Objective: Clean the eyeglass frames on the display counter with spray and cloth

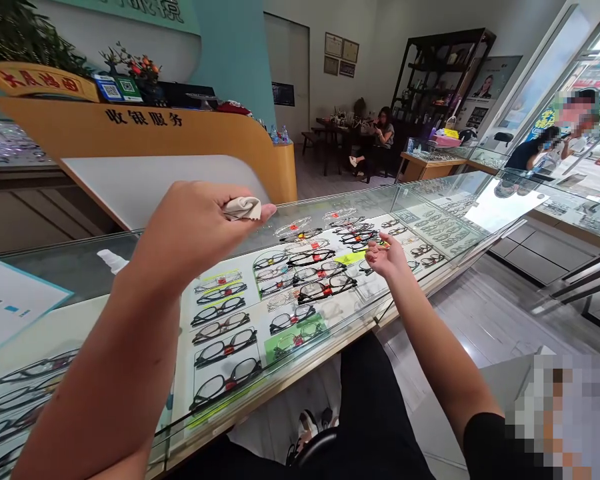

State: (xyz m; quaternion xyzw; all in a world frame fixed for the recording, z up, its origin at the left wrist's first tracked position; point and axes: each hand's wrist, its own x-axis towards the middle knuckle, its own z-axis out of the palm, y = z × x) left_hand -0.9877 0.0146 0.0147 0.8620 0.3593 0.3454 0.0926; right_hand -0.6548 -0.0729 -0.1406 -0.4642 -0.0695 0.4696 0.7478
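My left hand (pixel 195 227) is raised over the glass display counter (pixel 130 267), its fingers pinched on a small beige cloth (pixel 243 208). My right hand (pixel 386 257) hovers palm up over the counter's right part, fingers loosely curled with nothing visible in them. Under the glass lie several rows of spectacle frames (pixel 300 280) on white trays with red tags.
A white spray bottle (pixel 113 260) lies on the glass behind my left arm. An orange cashier desk (pixel 145 130) stands beyond the counter. More glass cases (pixel 555 200) run to the right. A person sits at a dark table (pixel 380 143) at the back.
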